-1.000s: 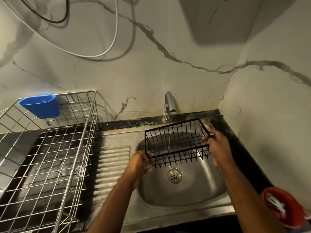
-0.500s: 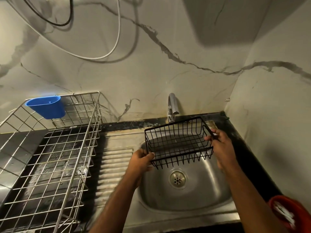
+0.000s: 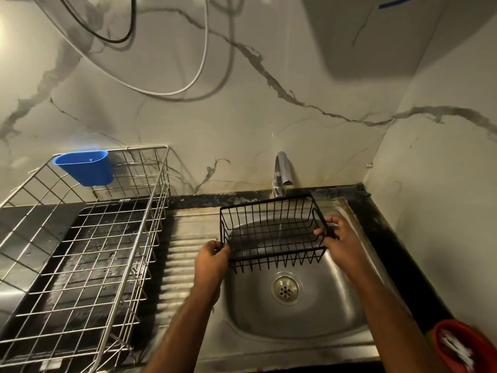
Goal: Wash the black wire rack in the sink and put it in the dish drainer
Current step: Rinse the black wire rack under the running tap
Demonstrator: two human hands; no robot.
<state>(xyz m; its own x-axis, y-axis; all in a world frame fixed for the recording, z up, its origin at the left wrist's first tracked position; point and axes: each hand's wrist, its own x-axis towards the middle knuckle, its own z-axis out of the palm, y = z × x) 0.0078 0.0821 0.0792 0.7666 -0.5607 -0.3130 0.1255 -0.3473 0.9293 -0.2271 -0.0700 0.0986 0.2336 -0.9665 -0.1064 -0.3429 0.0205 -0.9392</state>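
Since a moment ago I have swung the rack (image 3: 271,232) a little leftward and leveled it, and my right hand (image 3: 340,243) has shifted from the far right corner to the middle of the right end, while my left hand (image 3: 212,259) has stayed at the near left corner. Nearest me, at the lower right edge, sits a red tub (image 3: 462,345) with pale things in it, well apart from my arms. My left fingers curl round the rack's near left corner wires; my right thumb and fingers pinch the right end wire. So the rack hangs between my hands, above the sink (image 3: 309,327), its open top up and its prongs pointing down over the drain (image 3: 286,288), not touching the basin. To the left, past the ribbed drainboard (image 3: 183,254), the drainer (image 3: 80,251) stands open-topped with room inside; its right wall rises between the rack and that space. A blue cup (image 3: 84,166) hangs on its far rim. Beyond the rack, the tap (image 3: 282,170) stands just behind its far edge, and I cannot tell whether water is running. The right wall (image 3: 435,211) closes in near my right hand. Cables (image 3: 188,87) loop across the back wall above.
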